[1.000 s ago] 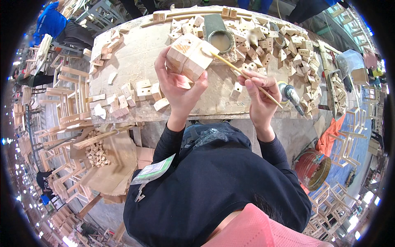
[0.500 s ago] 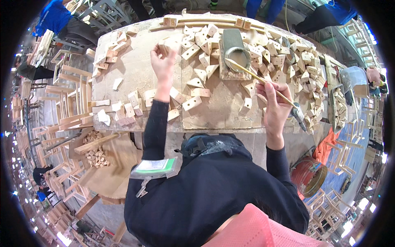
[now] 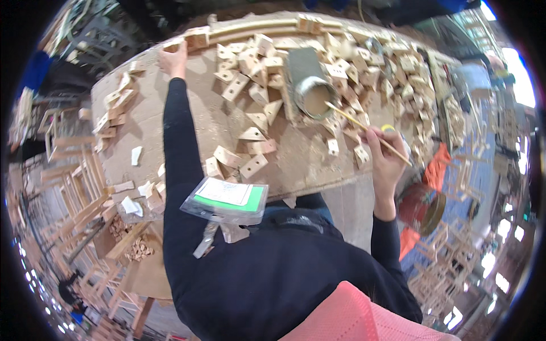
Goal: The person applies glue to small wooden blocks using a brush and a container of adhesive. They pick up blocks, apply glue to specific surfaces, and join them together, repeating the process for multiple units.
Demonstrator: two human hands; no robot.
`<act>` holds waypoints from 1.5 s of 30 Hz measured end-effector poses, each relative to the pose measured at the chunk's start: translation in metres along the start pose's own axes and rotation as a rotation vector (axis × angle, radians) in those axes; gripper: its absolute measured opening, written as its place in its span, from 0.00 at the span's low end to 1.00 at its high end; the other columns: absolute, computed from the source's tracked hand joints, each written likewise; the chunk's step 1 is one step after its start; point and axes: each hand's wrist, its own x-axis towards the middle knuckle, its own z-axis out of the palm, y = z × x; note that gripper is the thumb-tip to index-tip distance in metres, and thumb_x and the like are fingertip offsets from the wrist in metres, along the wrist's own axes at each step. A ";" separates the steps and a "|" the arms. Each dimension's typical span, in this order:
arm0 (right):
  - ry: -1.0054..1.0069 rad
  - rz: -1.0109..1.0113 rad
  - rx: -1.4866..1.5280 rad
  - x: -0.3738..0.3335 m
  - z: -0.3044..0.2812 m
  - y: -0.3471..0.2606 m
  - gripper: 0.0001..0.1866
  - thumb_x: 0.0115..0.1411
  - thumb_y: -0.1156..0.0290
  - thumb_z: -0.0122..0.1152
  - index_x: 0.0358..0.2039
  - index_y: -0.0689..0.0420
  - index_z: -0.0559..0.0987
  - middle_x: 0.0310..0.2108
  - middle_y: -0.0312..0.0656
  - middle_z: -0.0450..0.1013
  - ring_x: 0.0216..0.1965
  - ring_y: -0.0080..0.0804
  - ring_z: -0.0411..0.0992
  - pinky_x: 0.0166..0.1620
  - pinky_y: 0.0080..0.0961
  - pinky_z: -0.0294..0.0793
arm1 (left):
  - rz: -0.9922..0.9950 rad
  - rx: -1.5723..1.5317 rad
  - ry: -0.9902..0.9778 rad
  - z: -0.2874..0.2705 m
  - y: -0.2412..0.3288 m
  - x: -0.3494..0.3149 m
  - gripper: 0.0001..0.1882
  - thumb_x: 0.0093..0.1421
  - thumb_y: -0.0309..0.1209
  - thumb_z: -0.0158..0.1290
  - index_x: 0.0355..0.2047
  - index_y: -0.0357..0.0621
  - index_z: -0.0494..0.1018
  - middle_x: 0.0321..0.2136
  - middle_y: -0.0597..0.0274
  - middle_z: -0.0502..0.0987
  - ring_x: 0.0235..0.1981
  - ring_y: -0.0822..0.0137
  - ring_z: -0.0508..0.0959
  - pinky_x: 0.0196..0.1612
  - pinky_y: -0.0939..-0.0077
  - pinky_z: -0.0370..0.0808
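Note:
My left hand point(image 3: 173, 59) reaches to the far left edge of the table, its fingers closed around a small wooden block point(image 3: 172, 46). Right beside that block sits another drilled block point(image 3: 197, 37). Between the fingers of my right hand point(image 3: 388, 153) is a thin wooden stick point(image 3: 358, 123), slanting toward a round grey pot point(image 3: 300, 91) of pale liquid. The stick's upper tip is over the pot's near right rim; whether it touches cannot be made out. A dark grey rectangular piece point(image 3: 305, 63) stands directly behind the pot.
Many drilled wooden blocks point(image 3: 256, 165) lie across the table point(image 3: 199, 113), heaped thickest on the right. Long wooden strips point(image 3: 256, 33) run along the far edge. A red bucket point(image 3: 418, 207) and orange cloth point(image 3: 437, 167) are at lower right; wooden frames point(image 3: 74, 176) stand at left.
My left hand has moved away and to the left with the block, to the table's far edge. My right hand still holds the stick, its tip now lower relative to the pot.

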 end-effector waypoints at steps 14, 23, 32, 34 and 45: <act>-0.548 -0.585 -0.830 0.036 0.000 -0.038 0.09 0.54 0.78 0.59 0.37 0.59 0.77 0.44 0.44 0.77 0.39 0.44 0.77 0.39 0.32 0.75 | 0.271 -0.316 -0.123 -0.082 0.010 -0.073 0.27 0.53 0.45 0.63 0.49 0.43 0.75 0.48 0.56 0.75 0.51 0.57 0.70 0.56 0.64 0.63; -0.526 -0.646 -0.801 0.036 -0.061 -0.050 0.06 0.57 0.74 0.58 0.36 0.57 0.76 0.27 0.43 0.76 0.30 0.40 0.77 0.34 0.33 0.74 | 0.549 -0.494 -0.240 -0.178 0.096 -0.238 0.12 0.59 0.28 0.56 0.44 0.43 0.76 0.42 0.62 0.77 0.41 0.68 0.74 0.43 0.74 0.71; -0.148 -0.603 -0.691 0.051 -0.218 0.004 0.08 0.56 0.77 0.63 0.37 0.57 0.82 0.31 0.37 0.81 0.34 0.26 0.80 0.39 0.21 0.76 | 0.341 -0.531 -1.022 -0.143 0.190 -0.489 0.12 0.57 0.27 0.57 0.42 0.41 0.74 0.33 0.58 0.76 0.29 0.68 0.76 0.34 0.72 0.75; -0.100 -0.556 -0.668 0.053 -0.253 0.021 0.06 0.58 0.76 0.62 0.37 0.58 0.81 0.34 0.40 0.81 0.36 0.27 0.79 0.41 0.21 0.76 | 0.250 -0.397 -1.104 -0.115 0.205 -0.532 0.15 0.56 0.33 0.59 0.39 0.38 0.73 0.30 0.55 0.77 0.27 0.62 0.78 0.33 0.68 0.75; -0.225 -0.353 -0.578 0.055 -0.322 0.128 0.08 0.68 0.70 0.50 0.43 0.55 0.78 0.39 0.43 0.79 0.38 0.39 0.78 0.38 0.29 0.75 | 0.284 0.114 -0.928 -0.056 0.245 -0.607 0.26 0.52 0.49 0.61 0.30 0.35 0.70 0.21 0.49 0.77 0.25 0.49 0.80 0.32 0.60 0.75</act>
